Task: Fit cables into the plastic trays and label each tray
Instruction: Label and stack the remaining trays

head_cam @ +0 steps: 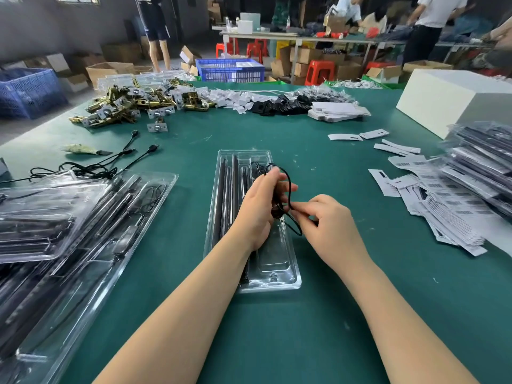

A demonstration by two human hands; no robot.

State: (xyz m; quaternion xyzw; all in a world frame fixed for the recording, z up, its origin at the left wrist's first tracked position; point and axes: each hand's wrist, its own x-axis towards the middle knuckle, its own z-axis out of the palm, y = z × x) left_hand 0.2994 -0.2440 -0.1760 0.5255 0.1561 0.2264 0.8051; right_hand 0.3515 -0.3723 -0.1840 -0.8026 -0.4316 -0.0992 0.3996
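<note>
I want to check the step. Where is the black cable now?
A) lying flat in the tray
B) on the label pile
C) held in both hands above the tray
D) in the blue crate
C: the left hand grips the coiled cable and the right hand pinches its loop, over the clear tray.

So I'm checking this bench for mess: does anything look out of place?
Mostly tidy. The barcode labels on the right are strewn in a loose heap, and a few spare black cables lie tangled on the green table at left.
</note>
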